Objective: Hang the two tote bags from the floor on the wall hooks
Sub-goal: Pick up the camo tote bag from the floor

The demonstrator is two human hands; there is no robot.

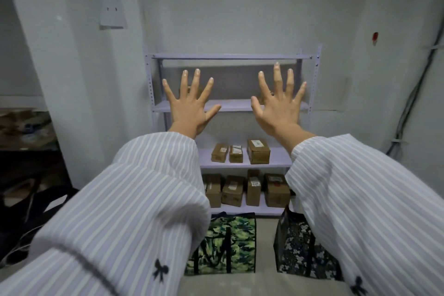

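Left hand [189,108], right hand [276,108] raised, fingers spread wide, holding nothing. Green camouflage woven tote bag [225,245] and dark floral tote bag [300,247] on floor before lilac metal shelf rack [230,56]. Hooks unseen; risk: handles missed, bag drops.

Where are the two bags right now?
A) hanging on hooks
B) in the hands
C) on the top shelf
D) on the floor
D: the green bag and the dark bag stand on the floor in front of the shelf, while the left hand and right hand are spread and hold nothing.
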